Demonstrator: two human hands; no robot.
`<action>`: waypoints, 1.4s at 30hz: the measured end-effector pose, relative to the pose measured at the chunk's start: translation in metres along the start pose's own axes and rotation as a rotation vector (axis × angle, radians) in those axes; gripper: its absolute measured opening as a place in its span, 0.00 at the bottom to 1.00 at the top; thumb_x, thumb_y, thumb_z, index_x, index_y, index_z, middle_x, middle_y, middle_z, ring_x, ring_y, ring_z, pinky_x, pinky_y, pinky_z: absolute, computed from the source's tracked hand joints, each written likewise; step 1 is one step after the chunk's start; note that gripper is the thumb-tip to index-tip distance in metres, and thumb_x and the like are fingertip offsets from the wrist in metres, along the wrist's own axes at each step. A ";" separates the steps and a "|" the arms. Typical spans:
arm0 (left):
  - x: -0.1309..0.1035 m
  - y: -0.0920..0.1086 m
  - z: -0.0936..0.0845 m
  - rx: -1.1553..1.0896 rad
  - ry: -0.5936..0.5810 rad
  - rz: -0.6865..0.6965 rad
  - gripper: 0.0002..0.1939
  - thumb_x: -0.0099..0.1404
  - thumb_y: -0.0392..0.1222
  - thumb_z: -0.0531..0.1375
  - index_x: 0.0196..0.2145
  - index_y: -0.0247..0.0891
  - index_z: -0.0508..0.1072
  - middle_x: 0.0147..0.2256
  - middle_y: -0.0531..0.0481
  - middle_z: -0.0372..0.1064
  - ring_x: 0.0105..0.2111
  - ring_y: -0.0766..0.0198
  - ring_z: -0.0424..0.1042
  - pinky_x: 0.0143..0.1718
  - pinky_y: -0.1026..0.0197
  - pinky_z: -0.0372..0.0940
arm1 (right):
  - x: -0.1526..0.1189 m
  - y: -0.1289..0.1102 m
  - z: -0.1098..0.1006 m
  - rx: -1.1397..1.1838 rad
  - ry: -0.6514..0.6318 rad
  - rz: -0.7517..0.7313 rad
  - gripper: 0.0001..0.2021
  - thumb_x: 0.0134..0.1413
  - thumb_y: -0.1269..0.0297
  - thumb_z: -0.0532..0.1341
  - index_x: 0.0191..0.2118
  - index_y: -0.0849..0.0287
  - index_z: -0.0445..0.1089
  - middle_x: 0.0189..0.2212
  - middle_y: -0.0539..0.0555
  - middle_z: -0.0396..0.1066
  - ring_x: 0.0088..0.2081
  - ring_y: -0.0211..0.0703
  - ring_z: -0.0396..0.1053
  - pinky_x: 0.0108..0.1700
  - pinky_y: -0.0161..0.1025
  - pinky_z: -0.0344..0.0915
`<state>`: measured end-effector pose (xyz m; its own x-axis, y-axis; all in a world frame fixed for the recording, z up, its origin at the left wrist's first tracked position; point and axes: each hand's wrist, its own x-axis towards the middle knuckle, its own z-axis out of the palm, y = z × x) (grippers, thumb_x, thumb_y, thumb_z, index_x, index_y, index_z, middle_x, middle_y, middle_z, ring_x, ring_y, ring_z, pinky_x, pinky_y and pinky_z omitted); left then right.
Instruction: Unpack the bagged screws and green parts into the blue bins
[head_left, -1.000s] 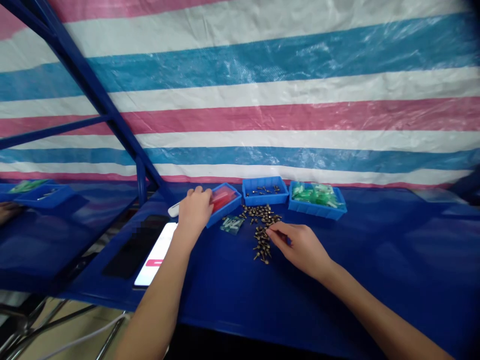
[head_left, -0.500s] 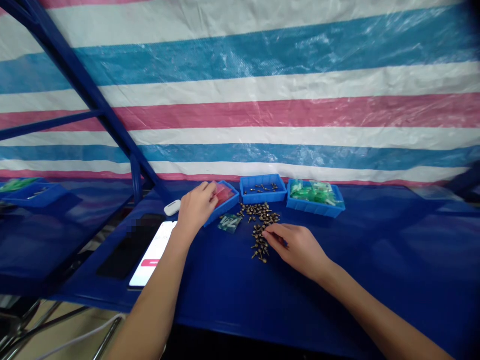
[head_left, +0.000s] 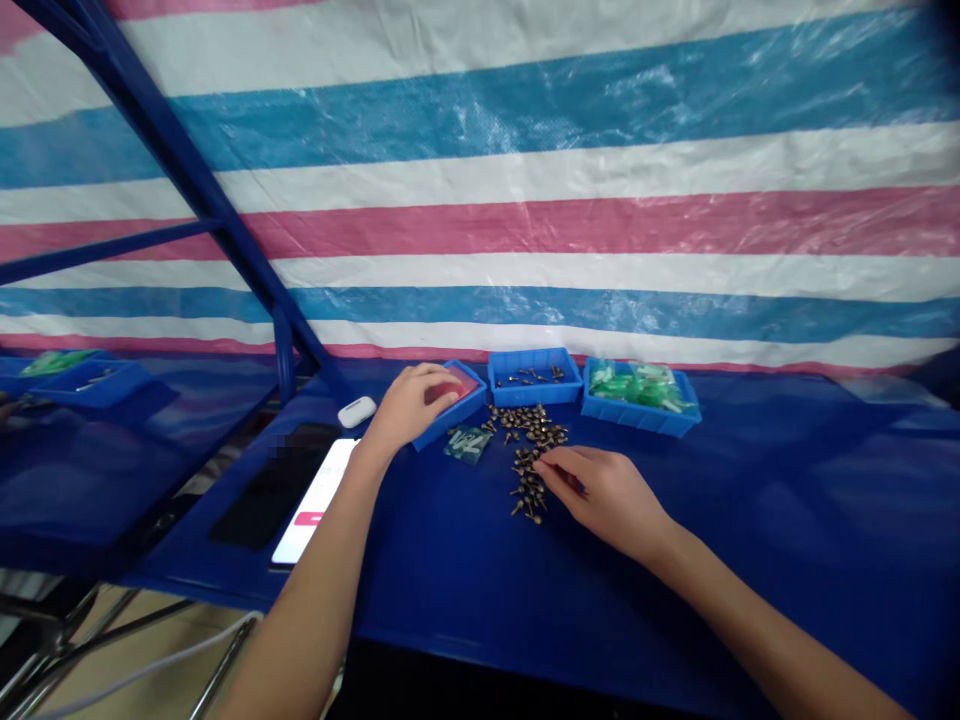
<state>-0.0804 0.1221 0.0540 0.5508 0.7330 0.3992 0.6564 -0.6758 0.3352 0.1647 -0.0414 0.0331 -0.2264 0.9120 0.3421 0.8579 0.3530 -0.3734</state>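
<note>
My left hand (head_left: 416, 402) reaches into the left blue bin (head_left: 450, 425), its thumb and fingers apart over pinkish-red plastic packets (head_left: 463, 382). No packet is seen lifted. At the right edge of a loose pile of small brass-coloured screws (head_left: 529, 485), my right hand (head_left: 600, 492) has thumb and fingertips pressed together. Whatever lies between those fingertips is too small to make out. A small clear bag with light pieces inside (head_left: 468, 444) lies between the left bin and the screws.
Behind the pile stands a blue bin with a few screws (head_left: 534, 398); right of it, another holds green packets (head_left: 637, 385). A lit phone (head_left: 319, 500), a dark flat object (head_left: 262, 495) and a white case (head_left: 357, 411) lie left. A blue metal frame (head_left: 247, 265) rises behind.
The view has shifted slightly, so things sit a little further right. My left thumb and fingers have spread apart over the red packets. My right hand stays at the screws.
</note>
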 end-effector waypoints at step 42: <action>-0.011 0.077 -0.007 0.301 -0.112 -0.061 0.08 0.66 0.43 0.52 0.35 0.41 0.70 0.27 0.47 0.72 0.27 0.56 0.73 0.27 0.60 0.59 | 0.008 0.014 -0.005 0.181 0.114 0.153 0.12 0.66 0.59 0.52 0.37 0.56 0.70 0.25 0.49 0.70 0.25 0.36 0.66 0.31 0.35 0.58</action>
<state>-0.0399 0.0614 0.0811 0.5480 0.7867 0.2843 0.8038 -0.5893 0.0813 0.1773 -0.0303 0.0349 -0.0386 0.9318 0.3608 0.7791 0.2541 -0.5730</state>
